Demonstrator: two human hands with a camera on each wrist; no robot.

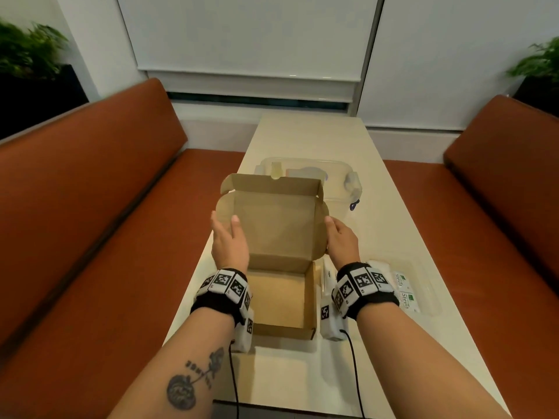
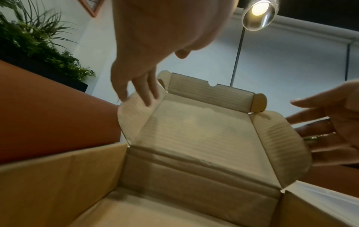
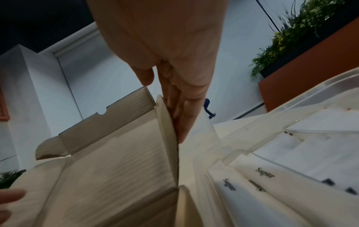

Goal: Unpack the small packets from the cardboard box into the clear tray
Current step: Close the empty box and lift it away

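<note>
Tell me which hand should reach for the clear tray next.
Right. The clear tray lies right of the cardboard box, close beside the right hand on the lid's side flap. The left hand is at the opposite flap, with the box between.

A pale tabletop (image 1: 390, 189) runs between two orange benches (image 1: 99, 225). A lidded clear tub (image 1: 338, 173) stands at its far part. Plants (image 1: 27, 49) flank drawn white blinds (image 1: 251, 34). A lamp (image 2: 259, 13) glows overhead.
</note>
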